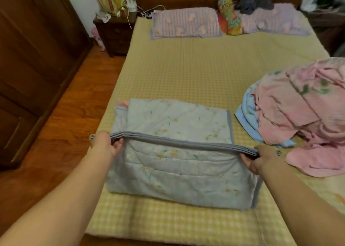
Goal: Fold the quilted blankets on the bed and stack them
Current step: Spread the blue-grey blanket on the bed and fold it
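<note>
Pale-blue floral quilt (183, 163), yellow-checked bed (196, 74)

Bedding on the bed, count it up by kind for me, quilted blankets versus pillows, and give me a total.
Quilted blankets: 2, the blue quilted blanket held at its bound edge by the left hand and right hand, and the pink quilted blanket in a heap.
Pillows: 2, the left pillow and right pillow.
Total: 4

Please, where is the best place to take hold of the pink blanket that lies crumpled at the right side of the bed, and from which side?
Probably its flat pink flap nearest the right hand. The pink blanket is a loose heap with no clean corner showing, and that flap lies spread on the bed, reachable from the near side. Both hands now hold the blue blanket.
</note>
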